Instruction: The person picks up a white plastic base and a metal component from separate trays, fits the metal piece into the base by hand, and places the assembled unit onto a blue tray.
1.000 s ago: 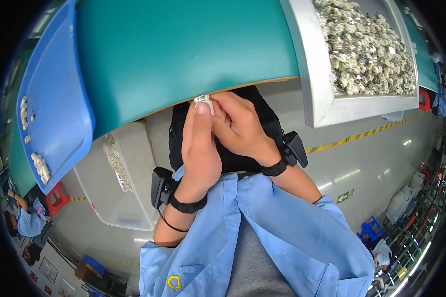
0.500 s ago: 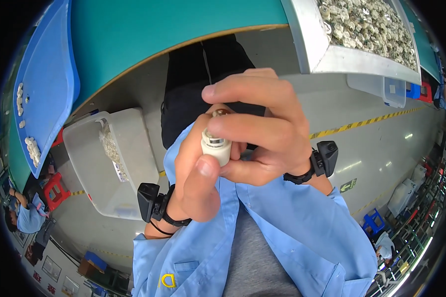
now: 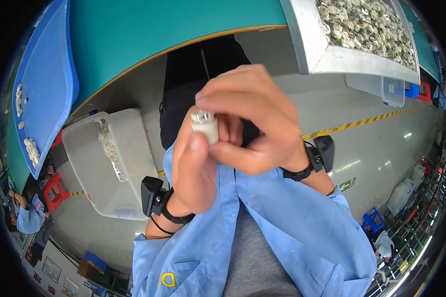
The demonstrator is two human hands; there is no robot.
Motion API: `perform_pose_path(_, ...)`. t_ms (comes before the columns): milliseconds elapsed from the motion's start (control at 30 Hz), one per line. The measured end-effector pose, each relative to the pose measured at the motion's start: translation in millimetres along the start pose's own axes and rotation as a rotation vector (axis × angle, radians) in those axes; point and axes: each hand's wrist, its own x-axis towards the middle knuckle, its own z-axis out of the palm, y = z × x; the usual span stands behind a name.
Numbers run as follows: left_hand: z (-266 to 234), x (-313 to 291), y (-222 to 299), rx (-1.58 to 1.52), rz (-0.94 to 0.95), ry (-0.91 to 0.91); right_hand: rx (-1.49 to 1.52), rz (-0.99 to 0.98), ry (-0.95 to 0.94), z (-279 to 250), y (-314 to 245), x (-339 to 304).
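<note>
Counter (image 3: 173, 17) in green spans the top of the frame. At upper right, a metal-walled tray (image 3: 362, 60) holds a heap of small pale parts (image 3: 366, 32), its raised sides apparently keeping the pile together. A translucent plastic bin (image 3: 139, 185) stands left of centre, a blue tray (image 3: 47, 84) at far left. At frame centre, the right hand (image 3: 270, 119) curves around, fingers spread; whether they grip cannot be told. The left hand (image 3: 191, 175) clamps thumb and fingers on a white cylindrical part (image 3: 207, 129), silvery end up, presumably to keep that end visible. Small white pieces (image 3: 31, 151) lie in the blue tray, whose rim likely stops strays.
</note>
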Motion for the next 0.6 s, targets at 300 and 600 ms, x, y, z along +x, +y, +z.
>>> perform_pose_path(300, -36, 41, -21, -0.115, -0.172, 0.227, -0.041, 0.349, -0.117, 39, 47, -23)
perform_pose_path(600, -46, 64, -20, 0.014, -0.103, 0.234, -0.129, 0.263, -0.120, 48, 69, -16)
